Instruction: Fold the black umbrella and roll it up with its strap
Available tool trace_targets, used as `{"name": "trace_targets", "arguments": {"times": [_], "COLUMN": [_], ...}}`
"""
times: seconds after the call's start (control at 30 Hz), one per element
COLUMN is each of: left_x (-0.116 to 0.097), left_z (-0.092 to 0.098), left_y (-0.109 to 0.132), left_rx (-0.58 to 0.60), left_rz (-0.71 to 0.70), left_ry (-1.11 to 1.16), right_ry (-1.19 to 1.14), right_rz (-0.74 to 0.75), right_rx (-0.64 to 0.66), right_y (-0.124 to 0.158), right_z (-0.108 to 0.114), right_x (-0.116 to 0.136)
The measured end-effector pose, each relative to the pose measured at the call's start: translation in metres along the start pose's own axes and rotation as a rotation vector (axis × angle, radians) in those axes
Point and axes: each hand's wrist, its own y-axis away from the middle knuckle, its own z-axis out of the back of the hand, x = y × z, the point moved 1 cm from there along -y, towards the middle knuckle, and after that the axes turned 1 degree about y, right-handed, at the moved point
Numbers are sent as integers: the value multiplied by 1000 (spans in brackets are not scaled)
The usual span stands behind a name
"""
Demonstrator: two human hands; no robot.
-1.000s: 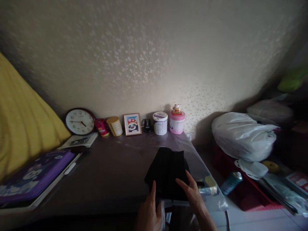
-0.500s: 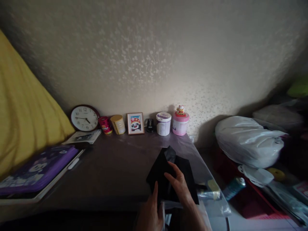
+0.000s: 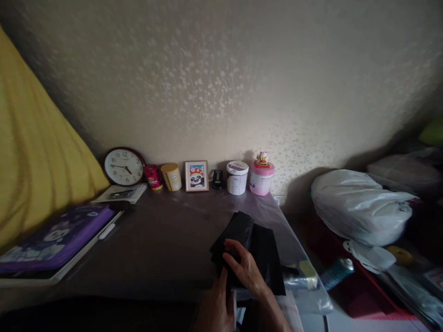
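A thin black folded sheet (image 3: 265,258), cloth or plastic I cannot tell, lies at the right front of the table. One flap of it is folded over toward the left. My right hand (image 3: 244,269) is on top of this flap, its fingers bent and gripping the material near the left side. At the near edge, my left hand (image 3: 218,304) has its index finger stretched along the sheet and the thumb beside it, with the edge between them. Part of the left hand is dark and blurred.
A clock (image 3: 124,167), cans, a picture frame (image 3: 197,176) and two tubs, the pink one (image 3: 261,179) topped by a figurine, line the wall. A purple case (image 3: 58,240) lies left. Beyond the table's right edge are a white bag (image 3: 360,205) and a spray can (image 3: 337,273).
My right hand has moved left and its fingers have bent more. The raised flap of the black sheet has been folded over leftward. My left hand stays nearly in place.
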Motion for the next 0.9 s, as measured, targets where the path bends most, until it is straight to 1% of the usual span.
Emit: {"name": "trace_targets", "arguments": {"times": [0.13,0.27,0.33,0.4,0.5,0.6,0.67,0.73,0.8,0.9], "left_x": [0,-3,-6,-8,-7,-4,-3,-4,-7,-11], "left_z": [1,2,3,4,5,5,5,7,8,11], "left_y": [1,4,5,6,4,1,1,1,2,2], "left_rx": [18,-30,-59,-73,-41,0,13,23,26,23], "left_rz": [17,56,77,61,-14,-25,3,36,60,70], "left_ry": [-5,58,68,69,39,19,23,5,-23,-35], "right_ry": [203,290,301,292,215,155,233,376,507,642], "right_rz": [120,212,226,223,198,196,241,313,381,446], "right_rx": [17,25,35,44,66,51,-3,-38,-21,3], "right_y": [2,0,0,-1,0,4,6,5,1,-13], "right_z": [-4,-8,-9,-9,-6,3,11,18,22,25], "right_x": [-2,-4,-5,-6,-5,-6,-9,-14,-21,-31]}}
